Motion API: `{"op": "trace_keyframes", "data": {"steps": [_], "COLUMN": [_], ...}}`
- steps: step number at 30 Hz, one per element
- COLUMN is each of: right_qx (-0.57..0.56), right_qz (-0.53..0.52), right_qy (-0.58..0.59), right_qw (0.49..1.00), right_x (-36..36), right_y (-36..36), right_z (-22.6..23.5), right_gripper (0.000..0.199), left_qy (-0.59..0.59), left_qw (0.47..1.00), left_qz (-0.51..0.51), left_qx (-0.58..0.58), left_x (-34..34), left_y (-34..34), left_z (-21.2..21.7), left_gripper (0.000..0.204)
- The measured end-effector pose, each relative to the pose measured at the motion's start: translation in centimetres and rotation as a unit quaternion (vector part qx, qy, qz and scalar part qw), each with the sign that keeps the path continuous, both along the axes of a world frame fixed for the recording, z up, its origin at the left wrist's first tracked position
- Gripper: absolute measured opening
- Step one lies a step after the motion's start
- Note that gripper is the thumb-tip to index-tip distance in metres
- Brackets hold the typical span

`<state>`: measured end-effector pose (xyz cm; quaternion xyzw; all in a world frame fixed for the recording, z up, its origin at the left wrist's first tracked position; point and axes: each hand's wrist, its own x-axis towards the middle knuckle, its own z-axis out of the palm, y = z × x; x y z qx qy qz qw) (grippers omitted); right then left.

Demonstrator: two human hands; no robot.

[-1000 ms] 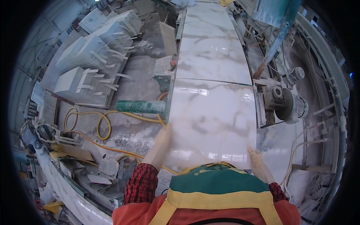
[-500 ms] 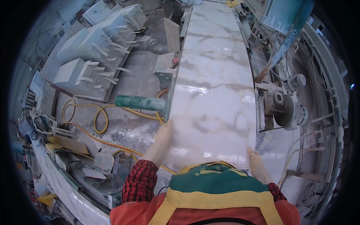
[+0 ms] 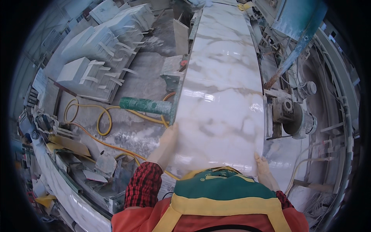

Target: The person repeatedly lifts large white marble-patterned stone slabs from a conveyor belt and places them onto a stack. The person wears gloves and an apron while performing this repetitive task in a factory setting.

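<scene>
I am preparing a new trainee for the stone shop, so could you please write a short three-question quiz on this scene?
1. True or false: both hands grip the near end of the marble slab.
2. Which side of the slab is the saw motor on? A) the person's left B) the person's right
3. What yellow thing lies looped on the floor?

Key:
1. True: the left hand holds the left edge, the right hand the right corner.
2. B.
3. The hose, beside the green cylinder.
</scene>
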<state>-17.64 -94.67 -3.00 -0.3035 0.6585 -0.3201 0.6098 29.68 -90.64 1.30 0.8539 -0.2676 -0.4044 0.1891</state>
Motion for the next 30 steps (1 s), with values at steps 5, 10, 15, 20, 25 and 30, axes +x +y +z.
{"op": "trace_keyframes", "data": {"steps": [5,10,15,20,25,30], "right_qx": [0.016,0.026,-0.054,-0.143,-0.445,-0.431], "right_qz": [0.014,0.088,0.219,0.151,0.294,0.376], "right_qy": [0.016,0.124,0.157,0.288,0.437,0.441], "right_qw": [1.0,0.988,0.961,0.935,0.725,0.692], "right_x": [-1.5,-3.1,-3.9,-0.8,4.5,9.8], "right_y": [-0.5,-1.1,-1.6,-4.8,-9.0,-13.3], "right_z": [-2.6,-4.6,-4.4,-1.1,2.5,-1.1], "right_gripper": [0.068,0.071,0.08,0.076,0.074,0.075], "left_qy": [-0.063,-0.047,-0.028,-0.003,-0.056,-0.177], "left_qw": [0.997,0.998,0.999,0.999,0.998,0.966], "left_qz": [-0.017,-0.021,0.001,0.027,-0.013,-0.071], "left_qx": [-0.03,-0.047,-0.037,-0.033,-0.026,-0.174], "left_x": [-0.5,-0.4,-0.3,-0.4,0.3,0.7], "left_y": [-0.3,-0.9,-1.1,-1.6,-1.6,-1.9], "left_z": [0.4,-0.3,-1.0,-1.1,-0.8,-0.4], "left_gripper": [0.075,0.074,0.076,0.075,0.075,0.059]}}
